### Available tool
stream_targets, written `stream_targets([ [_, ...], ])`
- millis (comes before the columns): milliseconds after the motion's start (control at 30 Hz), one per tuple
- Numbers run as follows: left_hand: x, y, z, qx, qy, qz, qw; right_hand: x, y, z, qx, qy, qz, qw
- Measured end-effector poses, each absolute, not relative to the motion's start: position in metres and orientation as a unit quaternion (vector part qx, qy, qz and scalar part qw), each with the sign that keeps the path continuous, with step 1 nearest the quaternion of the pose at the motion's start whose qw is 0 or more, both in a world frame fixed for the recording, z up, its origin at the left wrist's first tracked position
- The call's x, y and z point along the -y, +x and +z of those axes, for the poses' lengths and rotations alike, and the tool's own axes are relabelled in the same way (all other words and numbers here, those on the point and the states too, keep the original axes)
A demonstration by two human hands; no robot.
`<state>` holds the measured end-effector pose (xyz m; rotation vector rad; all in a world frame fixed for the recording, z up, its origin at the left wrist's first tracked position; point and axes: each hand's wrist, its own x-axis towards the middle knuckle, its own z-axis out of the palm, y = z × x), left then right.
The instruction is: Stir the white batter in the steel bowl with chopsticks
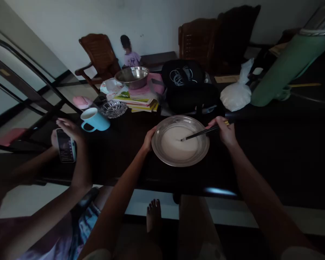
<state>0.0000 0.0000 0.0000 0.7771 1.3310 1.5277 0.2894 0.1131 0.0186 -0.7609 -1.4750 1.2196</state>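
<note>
A round metal bowl [157, 146] stands on the dark table in front of me, with a milky white liquid [176, 148] in it. My left hand [149, 138] grips the bowl's left rim. In my right hand [225, 130], closed at the bowl's right side, is a pair of dark chopsticks [199, 133]. Their tips dip into the liquid near the middle of the bowl. The right fingertips come close to the rim; whether they touch it I cannot tell.
Behind the bowl lie black bags [191, 95], a stack of books [143, 103] and another metal bowl [134, 77]. A blue mug [97, 121] and glass dish [114, 108] stand left. A knotted bag of white powder [235, 96] and green flask [284, 68] stand right. Someone at left holds a phone [66, 146].
</note>
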Motion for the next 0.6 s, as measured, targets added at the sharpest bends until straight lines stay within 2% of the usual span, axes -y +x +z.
stream_targets([
  [167, 0.0008, -0.0015, -0.0010, -0.540, 0.353, 0.623, 0.443, -0.1169, 0.2904, 0.0130, 0.635, -0.314, 0.514, 0.483],
  [367, -0.0011, -0.0021, -0.0008, -0.553, 0.333, 0.619, 0.447, -0.1196, 0.2911, 0.0115, 0.603, -0.332, 0.504, 0.522],
  [533, 0.0001, -0.0009, 0.0021, -0.545, 0.325, 0.621, 0.460, -0.1176, 0.2893, 0.0097, 0.639, -0.309, 0.514, 0.482],
  [600, -0.0002, -0.0008, 0.0029, -0.546, 0.318, 0.621, 0.465, -0.1181, 0.2894, 0.0095, 0.634, -0.316, 0.508, 0.490],
])
